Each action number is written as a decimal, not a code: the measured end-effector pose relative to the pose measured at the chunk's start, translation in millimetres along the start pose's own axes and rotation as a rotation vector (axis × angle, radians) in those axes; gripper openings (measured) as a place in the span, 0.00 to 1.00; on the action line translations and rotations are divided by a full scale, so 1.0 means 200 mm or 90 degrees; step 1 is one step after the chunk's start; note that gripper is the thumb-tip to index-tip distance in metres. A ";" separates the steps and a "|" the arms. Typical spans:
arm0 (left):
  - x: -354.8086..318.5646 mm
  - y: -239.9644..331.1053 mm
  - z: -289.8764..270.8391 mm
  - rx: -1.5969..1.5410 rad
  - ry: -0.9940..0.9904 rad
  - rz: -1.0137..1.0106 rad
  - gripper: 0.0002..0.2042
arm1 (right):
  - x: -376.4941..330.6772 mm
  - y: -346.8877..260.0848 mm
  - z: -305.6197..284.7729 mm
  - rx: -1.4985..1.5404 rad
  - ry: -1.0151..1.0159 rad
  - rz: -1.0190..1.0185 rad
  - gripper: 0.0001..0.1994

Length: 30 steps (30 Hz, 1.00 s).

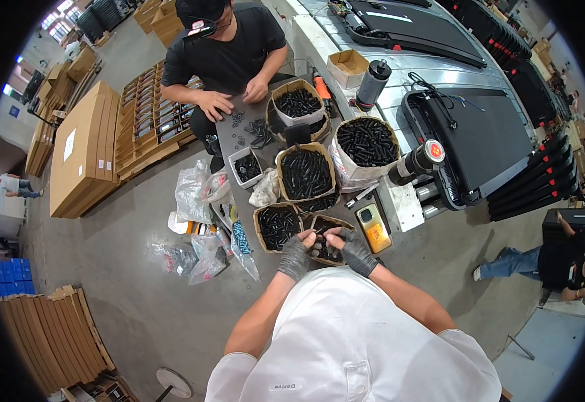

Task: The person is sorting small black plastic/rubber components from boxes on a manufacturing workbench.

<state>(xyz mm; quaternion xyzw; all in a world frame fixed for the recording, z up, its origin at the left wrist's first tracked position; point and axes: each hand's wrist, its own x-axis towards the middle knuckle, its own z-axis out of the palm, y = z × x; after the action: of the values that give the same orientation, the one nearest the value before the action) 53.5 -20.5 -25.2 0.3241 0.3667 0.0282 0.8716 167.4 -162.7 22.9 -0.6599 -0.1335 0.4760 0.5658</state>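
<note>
My left hand [296, 257] and my right hand [355, 250], both in dark grey fingerless gloves, meet over a cardboard box [334, 262] of small black parts. Thumb and fingers of each are pinched together, the tips close to one another. Whatever sits between them is too small to make out. Just left of my left hand stands another open box of black bolt-like parts [279, 228]. Beyond my hands, a taller box holds more black bolt-like pieces [306, 173]. A phone [373, 228] with a yellow-orange label lies right of my right hand.
Across the grey table, a co-worker's hands [215, 104] are near loose black rings and bolts [259, 132]. A white tray [258, 178], a rag [264, 190] and a black cylinder [410, 167] stand around. Plastic bags [198, 191] hang at the left edge.
</note>
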 end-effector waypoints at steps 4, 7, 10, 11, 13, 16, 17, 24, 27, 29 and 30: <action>-0.02 0.03 -0.03 -0.075 -0.012 -0.004 0.12 | -0.02 0.01 -0.07 0.485 -0.078 0.103 0.16; -0.05 0.04 -0.05 -0.084 -0.015 -0.015 0.11 | -0.05 -0.01 -0.08 0.544 -0.102 0.093 0.16; -0.06 0.05 -0.04 -0.103 -0.017 -0.006 0.11 | 0.00 0.09 -0.13 0.569 -0.086 0.106 0.13; -0.06 0.05 -0.04 -0.100 -0.018 -0.006 0.11 | 0.01 0.11 -0.14 0.579 -0.090 0.130 0.13; -0.07 0.06 -0.05 -0.096 -0.019 -0.001 0.11 | 0.03 0.14 -0.15 0.590 -0.093 0.153 0.13; -0.07 0.05 -0.08 -0.103 -0.009 0.018 0.12 | 0.06 0.12 -0.12 0.538 -0.045 0.162 0.14; -0.08 0.06 -0.07 -0.103 -0.007 0.018 0.12 | 0.03 0.07 -0.10 0.540 -0.066 0.167 0.14; -0.12 0.08 -0.03 -0.045 -0.011 0.027 0.09 | -0.01 0.02 -0.10 0.548 -0.169 0.144 0.17; -0.10 0.08 -0.03 -0.039 0.000 0.026 0.09 | -0.02 -0.03 -0.11 0.459 -0.212 0.089 0.17; -0.11 0.07 -0.03 -0.037 -0.013 0.031 0.10 | -0.04 -0.05 -0.10 0.414 -0.217 0.071 0.17; -0.11 0.07 -0.03 -0.037 -0.012 0.031 0.10 | -0.04 -0.05 -0.10 0.412 -0.206 0.080 0.16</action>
<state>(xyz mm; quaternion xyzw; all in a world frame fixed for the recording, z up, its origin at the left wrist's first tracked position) 36.5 -12.4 -7.0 0.3076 0.3493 0.0567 0.8833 181.7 -177.2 33.7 -0.3703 -0.0231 0.6255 0.6864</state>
